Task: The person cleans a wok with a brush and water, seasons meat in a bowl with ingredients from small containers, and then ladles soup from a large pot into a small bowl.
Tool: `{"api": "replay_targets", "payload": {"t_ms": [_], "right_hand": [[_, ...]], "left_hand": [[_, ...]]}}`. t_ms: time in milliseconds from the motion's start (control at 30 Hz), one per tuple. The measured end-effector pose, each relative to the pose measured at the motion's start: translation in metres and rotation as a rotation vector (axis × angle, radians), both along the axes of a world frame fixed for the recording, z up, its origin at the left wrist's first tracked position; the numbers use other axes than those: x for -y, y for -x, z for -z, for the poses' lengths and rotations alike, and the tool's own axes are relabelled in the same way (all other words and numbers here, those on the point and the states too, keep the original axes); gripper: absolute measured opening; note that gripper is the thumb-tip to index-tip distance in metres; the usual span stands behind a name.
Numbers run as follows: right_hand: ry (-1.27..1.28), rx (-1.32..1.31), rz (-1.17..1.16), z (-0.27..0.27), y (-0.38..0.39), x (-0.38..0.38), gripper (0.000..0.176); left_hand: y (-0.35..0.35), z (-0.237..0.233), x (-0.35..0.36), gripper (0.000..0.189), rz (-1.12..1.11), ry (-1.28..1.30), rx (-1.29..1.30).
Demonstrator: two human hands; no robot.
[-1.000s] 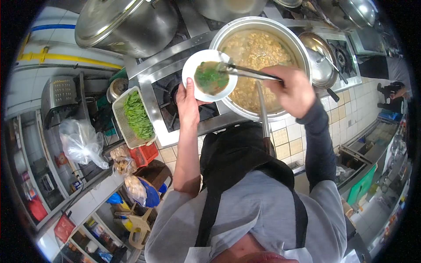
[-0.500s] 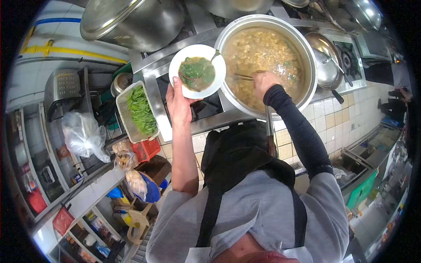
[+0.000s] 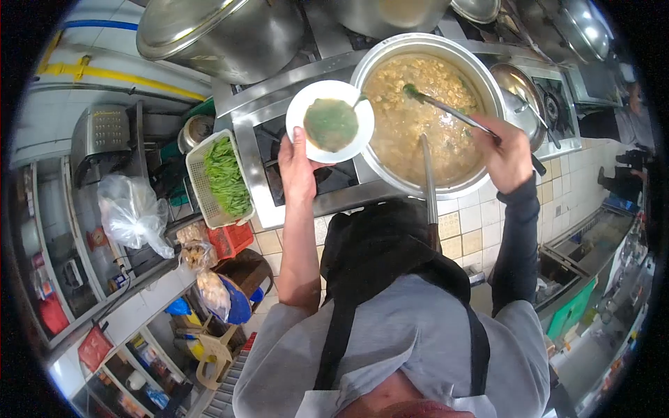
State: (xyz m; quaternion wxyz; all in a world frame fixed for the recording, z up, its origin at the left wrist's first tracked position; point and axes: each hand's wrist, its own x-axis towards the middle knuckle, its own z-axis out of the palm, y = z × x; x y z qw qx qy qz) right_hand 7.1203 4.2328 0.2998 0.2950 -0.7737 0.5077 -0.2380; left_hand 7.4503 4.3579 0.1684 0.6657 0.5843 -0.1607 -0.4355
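My left hand (image 3: 300,171) grips the rim of a white bowl (image 3: 298,115), thumb on top, beside the big pot. Broth and green leaves (image 3: 332,125) fill the bowl, and a spoon handle (image 3: 360,99) sticks out at its right rim. My right hand (image 3: 507,155) is closed around metal tongs (image 3: 456,111) above the right side of the pot. Dark green leaves (image 3: 412,90) are at the tongs' tip. The pot (image 3: 371,159) holds brownish soup with pale chunks. A long ladle handle (image 3: 431,198) leans over its near rim, its lower end sunk in the soup.
A basket (image 3: 202,188) of green leafy vegetables (image 3: 226,177) stands left of the stove. Large steel pots (image 3: 244,42) are behind. A pan (image 3: 519,87) with a utensil sits right of the soup pot. Another person (image 3: 613,125) is at far right.
My right hand has lifted the tongs out of the soup and moved right, with leaves now at the tip. The bowl sits slightly further right and lower in view.
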Motion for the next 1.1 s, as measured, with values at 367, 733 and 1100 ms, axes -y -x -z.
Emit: {"api": "replay_targets", "payload": {"t_ms": [367, 733, 1100], "right_hand": [[0.179, -0.103, 0.021, -0.007, -0.01, 0.014, 0.021], [-0.118, -0.765, 0.194, 0.174, 0.021, 0.155, 0.04], [-0.021, -0.624, 0.038, 0.11, 0.002, 0.117, 0.031]], "left_hand": [[0.029, 0.003, 0.027, 0.058, 0.139, 0.007, -0.048], [0.002, -0.021, 0.012, 0.056, 0.035, -0.035, 0.028], [-0.014, -0.011, -0.002, 0.058, 0.002, -0.026, 0.007]]}}
